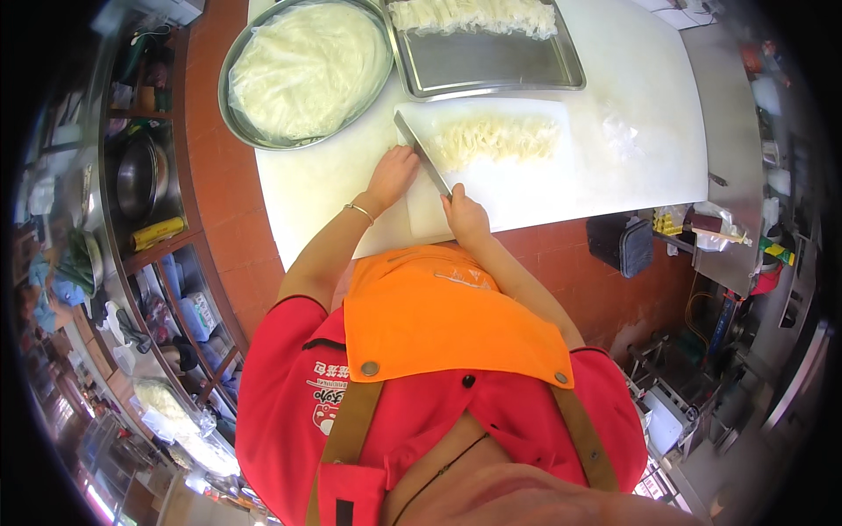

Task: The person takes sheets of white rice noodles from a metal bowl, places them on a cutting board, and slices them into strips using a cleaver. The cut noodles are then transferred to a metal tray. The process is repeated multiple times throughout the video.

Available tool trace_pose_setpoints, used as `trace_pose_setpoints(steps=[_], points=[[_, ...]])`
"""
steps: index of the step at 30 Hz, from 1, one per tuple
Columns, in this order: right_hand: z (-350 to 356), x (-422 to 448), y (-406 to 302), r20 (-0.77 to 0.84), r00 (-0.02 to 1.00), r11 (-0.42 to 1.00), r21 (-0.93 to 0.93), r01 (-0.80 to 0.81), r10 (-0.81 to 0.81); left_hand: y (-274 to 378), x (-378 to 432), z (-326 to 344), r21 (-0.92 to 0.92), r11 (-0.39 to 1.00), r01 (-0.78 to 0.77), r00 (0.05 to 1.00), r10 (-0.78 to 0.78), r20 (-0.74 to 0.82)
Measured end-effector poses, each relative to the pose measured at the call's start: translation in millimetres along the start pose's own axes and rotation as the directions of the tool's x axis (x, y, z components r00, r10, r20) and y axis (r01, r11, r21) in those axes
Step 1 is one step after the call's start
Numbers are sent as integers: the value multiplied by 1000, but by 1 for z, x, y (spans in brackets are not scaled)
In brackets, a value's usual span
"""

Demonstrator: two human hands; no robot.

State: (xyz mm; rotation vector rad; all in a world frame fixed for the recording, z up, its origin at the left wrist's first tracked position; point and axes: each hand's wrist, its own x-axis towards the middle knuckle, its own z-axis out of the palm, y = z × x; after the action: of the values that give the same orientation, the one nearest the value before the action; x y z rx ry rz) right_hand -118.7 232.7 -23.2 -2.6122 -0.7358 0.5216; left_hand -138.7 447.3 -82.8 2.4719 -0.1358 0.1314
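A knife with a long steel blade (424, 152) stands at a slant over a white cutting board (513, 191). Its handle is in my right hand (468, 217). At the blade's left side, near its tip, rests my left hand (395, 172), fingers bent; whether it grips anything is hidden. To the right of the blade lies a row of cut, pale, translucent strips (493, 141), which look like noodles or sheet jelly. Similar strips (473, 16) fill the far part of a metal tray (483, 85). A round metal pan (240, 125) holds a pile of pale, thin sheets (309, 69).
The cutting board lies on a larger white work surface (316, 191). Scraps or clear plastic (621, 131) lie at its right. A dark bin (618, 246) is below the right edge. Open shelves with a metal bowl (141, 177) stand at the left.
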Motion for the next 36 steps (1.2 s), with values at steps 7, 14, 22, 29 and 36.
trace_pose_setpoints(steps=[7,14,22,29,36], points=[[-28,-1,28,-135,989,955,295,-18,60,12,-9,25,-443,810,384,809,-527,-262],[-94,-54,153,122,763,399,794,-459,635,48,7,21,-720,270,640,429,-902,43],[-107,-48,265,206,721,260,839,-479,662,45,30,48,-601,233,765,350,-933,85],[-111,-35,295,311,752,234,821,-521,582,55,92,66,-471,303,828,392,-914,101],[-112,-16,284,393,822,295,796,-528,412,89,137,81,-358,374,856,454,-874,174]])
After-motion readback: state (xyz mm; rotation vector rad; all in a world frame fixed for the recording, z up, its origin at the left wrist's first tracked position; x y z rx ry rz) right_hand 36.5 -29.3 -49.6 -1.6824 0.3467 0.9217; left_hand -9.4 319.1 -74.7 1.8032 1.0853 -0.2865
